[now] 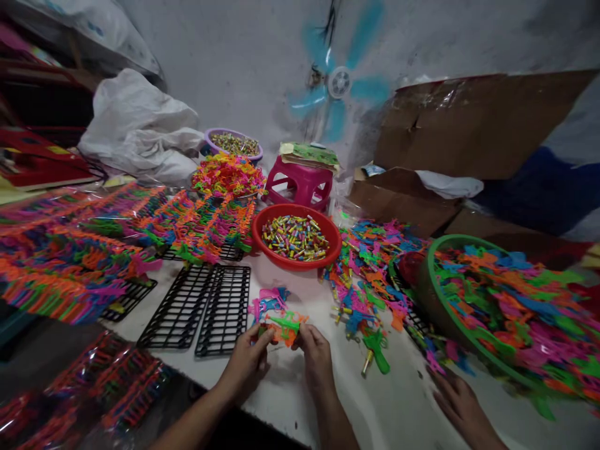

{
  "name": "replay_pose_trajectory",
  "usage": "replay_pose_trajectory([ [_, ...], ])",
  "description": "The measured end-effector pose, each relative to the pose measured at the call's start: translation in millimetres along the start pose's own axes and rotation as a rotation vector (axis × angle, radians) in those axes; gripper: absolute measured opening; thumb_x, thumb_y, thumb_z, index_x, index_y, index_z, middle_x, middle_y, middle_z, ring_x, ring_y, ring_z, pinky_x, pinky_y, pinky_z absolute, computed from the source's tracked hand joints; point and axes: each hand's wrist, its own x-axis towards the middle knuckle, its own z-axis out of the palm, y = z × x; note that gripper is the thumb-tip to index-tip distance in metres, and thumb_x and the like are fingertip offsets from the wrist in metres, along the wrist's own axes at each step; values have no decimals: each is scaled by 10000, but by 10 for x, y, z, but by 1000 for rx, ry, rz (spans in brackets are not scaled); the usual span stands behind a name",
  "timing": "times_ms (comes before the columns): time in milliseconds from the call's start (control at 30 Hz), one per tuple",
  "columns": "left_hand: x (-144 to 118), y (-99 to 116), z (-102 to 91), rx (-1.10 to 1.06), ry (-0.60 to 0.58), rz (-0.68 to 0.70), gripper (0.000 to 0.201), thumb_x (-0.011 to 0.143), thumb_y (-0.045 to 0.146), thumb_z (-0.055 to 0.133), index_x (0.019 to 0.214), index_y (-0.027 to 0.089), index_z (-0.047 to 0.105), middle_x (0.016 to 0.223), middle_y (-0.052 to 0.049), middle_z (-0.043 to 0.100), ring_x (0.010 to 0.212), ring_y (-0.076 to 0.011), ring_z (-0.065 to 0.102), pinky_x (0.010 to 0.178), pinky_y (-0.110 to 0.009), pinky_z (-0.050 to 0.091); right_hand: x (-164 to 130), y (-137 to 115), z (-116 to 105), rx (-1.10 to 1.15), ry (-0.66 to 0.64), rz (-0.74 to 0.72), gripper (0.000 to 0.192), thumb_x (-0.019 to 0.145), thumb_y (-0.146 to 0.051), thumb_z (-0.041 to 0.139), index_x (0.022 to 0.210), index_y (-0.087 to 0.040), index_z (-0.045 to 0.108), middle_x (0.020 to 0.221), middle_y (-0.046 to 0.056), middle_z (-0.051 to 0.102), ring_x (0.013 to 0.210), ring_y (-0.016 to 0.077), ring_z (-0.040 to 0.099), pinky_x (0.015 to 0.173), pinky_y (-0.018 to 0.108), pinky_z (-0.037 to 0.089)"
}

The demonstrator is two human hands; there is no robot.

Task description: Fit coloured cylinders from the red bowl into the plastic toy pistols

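Note:
My left hand (248, 364) and my right hand (317, 356) meet over the white table (300, 400), both pinching a small bunch of green, orange and pink plastic toy pieces (285, 325). A few more pink and blue pieces (268, 301) lie just beyond them. Behind stands a red bowl (262, 247) filled with small coloured tubes. Two empty black grid racks (224, 312) lie to the left of my hands. To the right, a loose green toy piece (376, 351) rests on the table.
Another person's hand (462, 406) rests at the lower right, beside a green basin (434, 284) heaped with toy pieces. Filled racks (70, 275) cover the left side. Farther back are a pink stool (300, 182), a purple bowl (210, 139), a blue fan (338, 82), cardboard boxes (469, 125) and white bags (135, 125).

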Motion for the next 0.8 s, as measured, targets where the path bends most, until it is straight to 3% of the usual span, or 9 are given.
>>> replay_pose_trajectory([
  [67,-35,74,-2,51,10,-2,382,624,532,577,627,158,496,310,111,348,260,-39,272,310,-160,164,53,-273,314,-11,16,-126,252,580,-463,665,785,-318,681,553,15,543,529,160,521,473,264,448],
  [133,-67,128,3,70,33,5,370,618,520,586,627,164,485,311,111,363,258,-37,271,306,-155,161,54,-757,896,72,145,-92,257,747,-440,511,896,-285,652,668,36,558,685,184,559,626,311,485],
  [233,-113,157,28,62,53,30,336,638,487,585,669,170,478,335,116,370,263,-35,290,301,-143,168,17,-1427,1793,88,46,-103,263,735,-372,560,956,-250,631,901,58,571,849,198,559,717,325,487],
  [333,-152,137,67,49,54,68,324,649,472,584,701,173,472,368,119,372,269,-36,307,293,-139,189,-13,-1676,2243,56,-39,-100,249,737,-288,585,979,-237,616,1097,83,494,989,210,506,806,350,460],
  [600,-207,83,82,258,128,195,265,699,424,554,655,169,494,444,97,373,328,-45,334,334,-157,245,10,-1631,2161,-2,-147,16,108,700,-280,618,752,-191,584,1130,110,492,1056,245,468,872,402,411],
  [700,-195,118,47,334,135,255,258,681,405,574,612,165,506,478,79,410,375,-49,359,373,-159,268,57,-1623,2115,12,-253,39,136,709,-272,603,822,-198,584,1153,104,499,1069,239,473,879,390,414],
  [800,-166,130,26,286,84,172,287,674,445,557,618,170,495,426,94,370,320,-48,312,331,-165,228,89,-1590,2059,51,-348,10,171,743,-261,565,904,-206,582,1122,92,531,1031,213,508,846,346,446],
])
